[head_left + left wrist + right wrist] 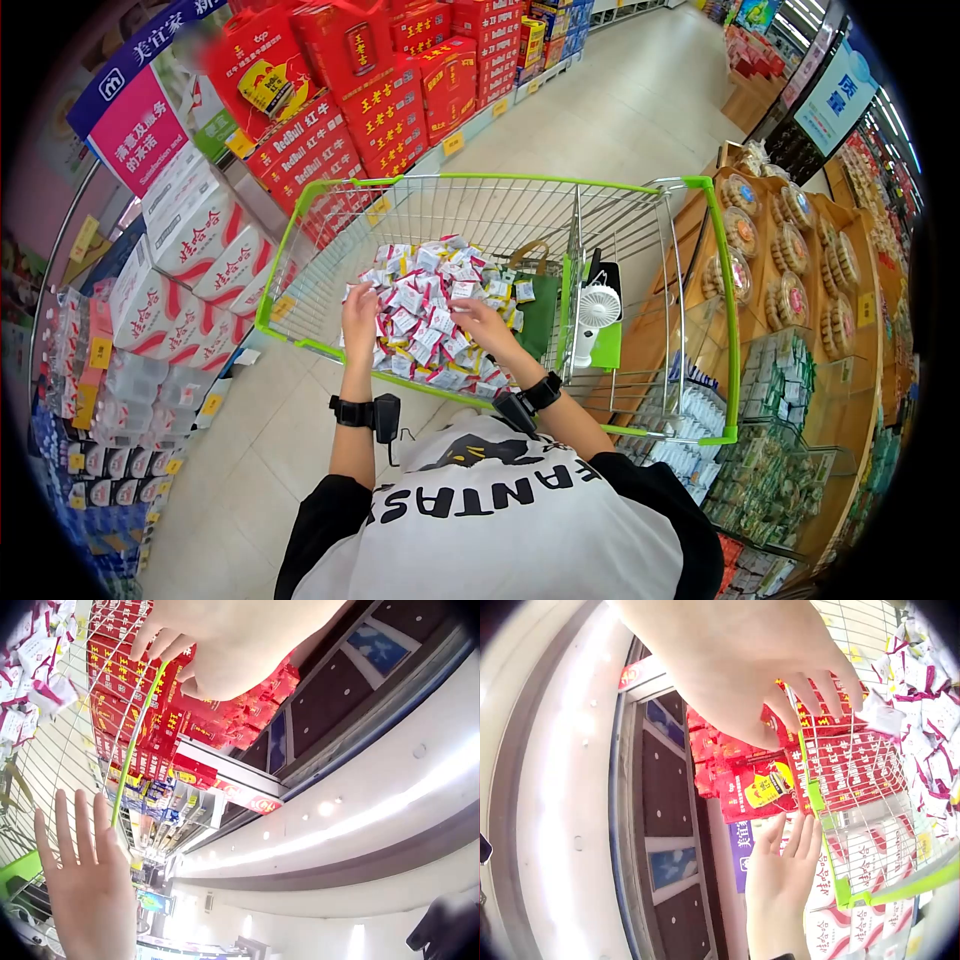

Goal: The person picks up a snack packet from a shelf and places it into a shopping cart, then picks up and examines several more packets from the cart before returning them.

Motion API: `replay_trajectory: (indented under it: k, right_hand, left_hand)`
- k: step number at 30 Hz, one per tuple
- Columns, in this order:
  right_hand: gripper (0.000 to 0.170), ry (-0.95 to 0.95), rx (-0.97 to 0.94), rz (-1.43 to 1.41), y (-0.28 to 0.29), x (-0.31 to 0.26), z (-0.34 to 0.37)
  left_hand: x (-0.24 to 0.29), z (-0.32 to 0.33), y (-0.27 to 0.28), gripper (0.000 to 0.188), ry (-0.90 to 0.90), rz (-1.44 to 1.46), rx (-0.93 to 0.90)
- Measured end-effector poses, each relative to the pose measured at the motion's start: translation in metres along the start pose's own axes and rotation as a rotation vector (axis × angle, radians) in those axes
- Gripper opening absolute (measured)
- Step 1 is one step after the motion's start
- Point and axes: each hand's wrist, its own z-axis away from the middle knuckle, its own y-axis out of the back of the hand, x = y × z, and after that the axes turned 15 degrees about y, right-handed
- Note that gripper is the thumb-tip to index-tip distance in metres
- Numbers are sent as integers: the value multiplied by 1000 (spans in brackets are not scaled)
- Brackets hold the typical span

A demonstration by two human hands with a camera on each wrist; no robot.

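Note:
A heap of small white packets (425, 335) with pink and yellow edges lies in the shopping cart (455, 182). My left hand (360, 322) is over the heap's left side, fingers loosely bent and nothing in its grasp. Opposite it, my right hand (484, 326) is over the heap's right part. The left wrist view shows that right hand (84, 881) palm on, its fingers straight and spread. Near the right hand's fingertips in the right wrist view is one white packet (881, 716). Beside the heap is a green bag (540, 305) with a brown handle.
A white handheld fan (598, 308) stands at the cart's divider. Red drink cartons (390, 110) are stacked beyond the cart, with white-and-red cartons (190, 270) to the left. Wooden shelves of round pastry boxes (790, 245) line the right. An aisle floor (600, 110) stretches ahead.

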Motion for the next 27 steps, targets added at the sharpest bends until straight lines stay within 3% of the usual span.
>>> replay_trajectory:
  k: [3, 8, 10, 19, 22, 27]
  right_hand:
    - [23, -46, -56, -141, 6, 5, 9]
    - [22, -3, -32, -154, 13, -1, 12]
    - [21, 2, -28, -175, 15, -4, 12]
    - [19, -16, -178, -106, 6, -6, 20]
    - [17, 73, -183, -58, 2, 5, 24]
    - [17, 64, -135, 48, 4, -5, 33]
  left_hand:
    - [-12, 6, 12, 22, 93, -101, -77]
    - [-15, 34, 6, 16, 100, -87, -149]
    - [-8, 46, 2, 17, 200, -132, -165]
    - [-7, 49, -6, 15, 120, -95, -254]
    - [-4, 53, -11, 14, 148, -96, -322]
    - [-7, 51, -24, 16, 105, -155, -444]
